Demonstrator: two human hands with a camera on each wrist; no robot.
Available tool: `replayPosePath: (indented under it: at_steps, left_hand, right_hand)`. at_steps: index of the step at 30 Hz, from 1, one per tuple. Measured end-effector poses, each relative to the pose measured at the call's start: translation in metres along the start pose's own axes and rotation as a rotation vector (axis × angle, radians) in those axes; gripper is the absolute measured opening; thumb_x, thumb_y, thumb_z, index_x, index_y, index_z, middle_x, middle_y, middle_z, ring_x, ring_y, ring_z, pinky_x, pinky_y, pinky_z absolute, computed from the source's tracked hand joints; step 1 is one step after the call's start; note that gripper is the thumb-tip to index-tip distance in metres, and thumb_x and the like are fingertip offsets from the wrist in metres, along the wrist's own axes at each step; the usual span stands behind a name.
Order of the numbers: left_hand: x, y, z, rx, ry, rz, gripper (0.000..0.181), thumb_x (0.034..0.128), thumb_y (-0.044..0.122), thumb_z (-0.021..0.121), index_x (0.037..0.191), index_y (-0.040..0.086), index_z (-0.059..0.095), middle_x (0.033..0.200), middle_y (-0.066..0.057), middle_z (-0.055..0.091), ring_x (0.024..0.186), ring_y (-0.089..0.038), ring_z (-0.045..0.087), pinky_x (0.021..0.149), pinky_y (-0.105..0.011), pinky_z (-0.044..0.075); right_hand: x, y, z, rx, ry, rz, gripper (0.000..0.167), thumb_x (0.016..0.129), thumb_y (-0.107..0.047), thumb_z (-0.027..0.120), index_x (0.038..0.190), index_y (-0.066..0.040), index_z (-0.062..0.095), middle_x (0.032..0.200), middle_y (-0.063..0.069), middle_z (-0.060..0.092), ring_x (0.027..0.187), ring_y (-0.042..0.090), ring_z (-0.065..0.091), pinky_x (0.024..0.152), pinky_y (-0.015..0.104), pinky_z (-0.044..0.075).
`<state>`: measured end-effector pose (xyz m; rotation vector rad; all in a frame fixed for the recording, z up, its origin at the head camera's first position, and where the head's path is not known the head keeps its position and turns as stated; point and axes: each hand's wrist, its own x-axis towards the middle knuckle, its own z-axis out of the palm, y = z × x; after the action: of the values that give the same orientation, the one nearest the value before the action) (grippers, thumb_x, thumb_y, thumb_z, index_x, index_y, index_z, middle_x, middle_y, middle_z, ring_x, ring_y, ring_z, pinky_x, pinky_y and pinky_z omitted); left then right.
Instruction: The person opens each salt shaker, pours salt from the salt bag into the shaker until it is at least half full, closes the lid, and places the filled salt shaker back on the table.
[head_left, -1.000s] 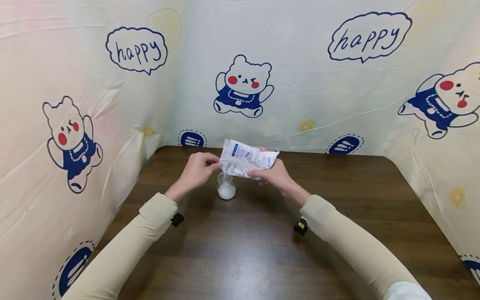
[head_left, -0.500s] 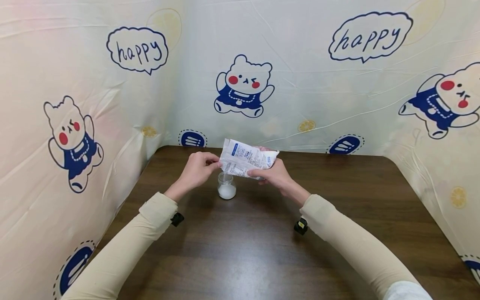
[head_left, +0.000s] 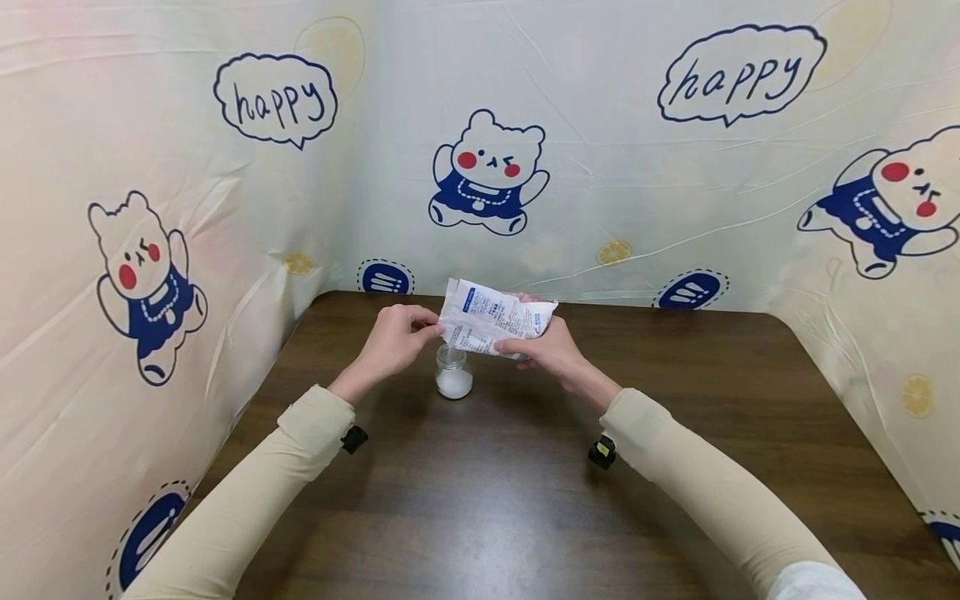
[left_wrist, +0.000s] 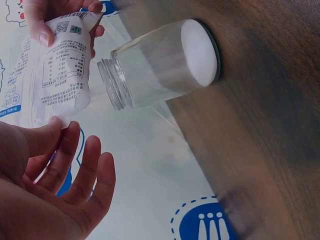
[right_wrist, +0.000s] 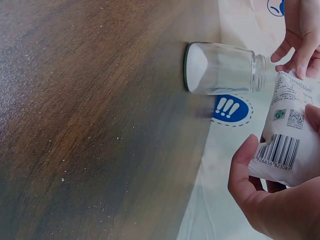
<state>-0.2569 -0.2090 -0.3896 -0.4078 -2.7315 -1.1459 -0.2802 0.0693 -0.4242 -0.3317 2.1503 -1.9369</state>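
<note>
Pouring seems underway: above the glass jar point(head_left: 454, 381), the printed packet point(head_left: 487, 318) is pinched by the left hand point(head_left: 393, 340), gripped by the right hand point(head_left: 556, 353); steady leftward tilting seems required.

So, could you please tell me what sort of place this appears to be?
Probably a makeshift recording booth: a pale, cartoon-printed fabric backdrop hangs along three sides of a dark brown wood-grain table, and small black box-shaped wrist devices look like cameras.
</note>
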Motion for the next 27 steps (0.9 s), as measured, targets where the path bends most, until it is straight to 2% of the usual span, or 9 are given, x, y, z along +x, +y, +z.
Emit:
replayPosePath:
  at_steps: [12, 22, 27]
  left_hand:
    - [-0.0003, 0.0004, -0.0004, 0.003, 0.006, 0.0, 0.009, 0.0977, 0.005, 0.075, 0.104, 0.002, 0.082, 0.104, -0.01, 0.077, 0.083, -0.026, 0.066, 0.071, -0.039, 0.054]
    - [-0.0019, 0.0044, -0.0014, -0.004, 0.005, 0.0, 0.009, 0.0978, 0.005, 0.075, 0.104, 0.001, 0.081, 0.105, -0.012, 0.077, 0.085, -0.029, 0.065, 0.071, -0.039, 0.053]
    - [-0.002, 0.003, -0.0011, 0.005, 0.004, -0.003, 0.01, 0.0977, 0.005, 0.076, 0.105, 0.001, 0.081, 0.106, -0.012, 0.077, 0.085, -0.028, 0.066, 0.072, -0.039, 0.054]
  right_hand:
    - [0.0011, -0.0006, -0.0013, -0.004, 0.0, 0.005, 0.059, 0.083, -0.013, 0.092, 0.136, -0.014, 0.065, 0.121, 0.009, 0.075, 0.095, 0.024, 0.073, 0.08, 0.054, 0.061]
    - [0.0013, 0.0006, -0.0004, 0.001, 0.003, 0.002, 0.056, 0.082, -0.013, 0.093, 0.132, -0.013, 0.067, 0.12, 0.008, 0.076, 0.095, 0.025, 0.073, 0.08, 0.056, 0.06]
    - [0.0014, 0.0006, 0.0002, 0.0, 0.005, -0.002, 0.06, 0.082, -0.012, 0.093, 0.135, -0.017, 0.066, 0.119, 0.008, 0.076, 0.094, 0.026, 0.073, 0.074, 0.05, 0.061]
